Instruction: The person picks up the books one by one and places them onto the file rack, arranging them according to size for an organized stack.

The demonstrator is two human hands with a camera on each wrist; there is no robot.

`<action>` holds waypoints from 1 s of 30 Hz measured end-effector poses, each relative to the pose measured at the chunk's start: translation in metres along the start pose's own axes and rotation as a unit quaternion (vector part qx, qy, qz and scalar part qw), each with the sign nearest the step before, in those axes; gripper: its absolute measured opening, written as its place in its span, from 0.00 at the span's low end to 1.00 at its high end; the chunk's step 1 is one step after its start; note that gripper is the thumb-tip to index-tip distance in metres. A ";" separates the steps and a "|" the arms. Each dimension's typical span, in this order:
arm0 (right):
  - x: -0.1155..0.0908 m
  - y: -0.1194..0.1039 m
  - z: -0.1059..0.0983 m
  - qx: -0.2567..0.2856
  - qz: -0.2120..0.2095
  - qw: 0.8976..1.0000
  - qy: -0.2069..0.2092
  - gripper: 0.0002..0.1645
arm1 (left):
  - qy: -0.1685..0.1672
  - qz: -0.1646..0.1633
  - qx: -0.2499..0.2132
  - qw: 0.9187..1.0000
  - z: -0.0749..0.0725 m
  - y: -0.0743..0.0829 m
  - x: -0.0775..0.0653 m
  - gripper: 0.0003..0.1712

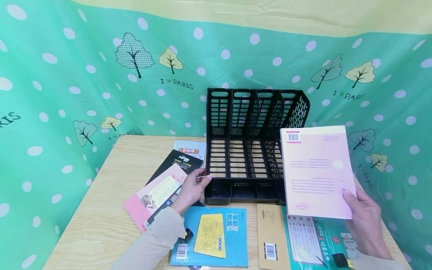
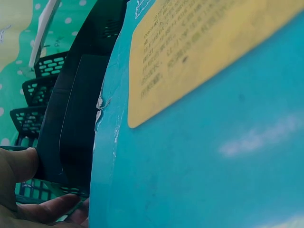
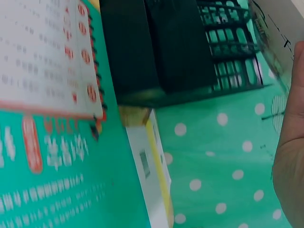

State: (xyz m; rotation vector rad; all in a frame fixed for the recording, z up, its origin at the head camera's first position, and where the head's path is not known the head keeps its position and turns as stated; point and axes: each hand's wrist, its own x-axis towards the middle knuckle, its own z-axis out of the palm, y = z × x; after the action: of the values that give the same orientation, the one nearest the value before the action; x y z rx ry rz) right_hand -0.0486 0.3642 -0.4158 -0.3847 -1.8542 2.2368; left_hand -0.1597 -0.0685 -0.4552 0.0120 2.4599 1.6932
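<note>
My right hand [image 1: 366, 217] holds a pale pink book [image 1: 317, 176] by its lower right edge, thumb on the cover and the other fingers behind. The book is raised in front of the right side of a black desktop file organizer [image 1: 243, 179], hiding part of it. At the organizer's front left corner, my left hand [image 1: 192, 191] grips the edge. The left wrist view shows the left thumb [image 2: 21, 164] on one side of the black edge and fingers lower down. In the right wrist view, only part of the right hand [image 3: 289, 137] shows.
Left of the organizer lie a pink booklet [image 1: 138, 210], a black book [image 1: 165, 165] and a light blue book [image 1: 183, 144], overlapping. In front are a blue book [image 1: 182, 228], a tan book [image 1: 270, 232] and a green book [image 1: 332, 251]. A patterned curtain [image 1: 216, 67] hangs behind the table [image 1: 91, 217].
</note>
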 end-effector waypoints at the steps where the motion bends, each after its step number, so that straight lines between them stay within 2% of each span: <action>1: -0.001 0.001 0.003 -0.006 -0.002 1.000 -0.005 0.34 | 0.000 0.000 0.001 1.000 0.000 0.000 0.000 0.31; 8: -0.005 0.005 0.024 -0.045 -0.028 0.998 -0.042 0.32 | -0.001 -0.007 0.004 1.000 0.001 -0.001 0.000 0.32; 13: -0.006 0.007 0.034 -0.048 -0.041 0.996 -0.062 0.31 | 0.000 -0.011 0.010 1.000 0.002 -0.001 0.000 0.32; 21: -0.008 0.007 0.047 -0.056 -0.022 0.995 -0.074 0.33 | 0.001 -0.009 0.018 1.000 0.001 -0.001 -0.001 0.31; 30: -0.010 0.009 0.059 -0.088 -0.010 0.992 -0.090 0.35 | 0.003 -0.007 0.018 1.000 0.001 0.000 -0.001 0.32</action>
State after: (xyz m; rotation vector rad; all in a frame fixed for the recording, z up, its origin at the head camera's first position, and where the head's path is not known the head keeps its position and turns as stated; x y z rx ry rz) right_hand -0.0589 0.3048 -0.4136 -0.1949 -2.1448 2.1643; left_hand -0.1587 -0.0675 -0.4553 -0.0070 2.4897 1.6450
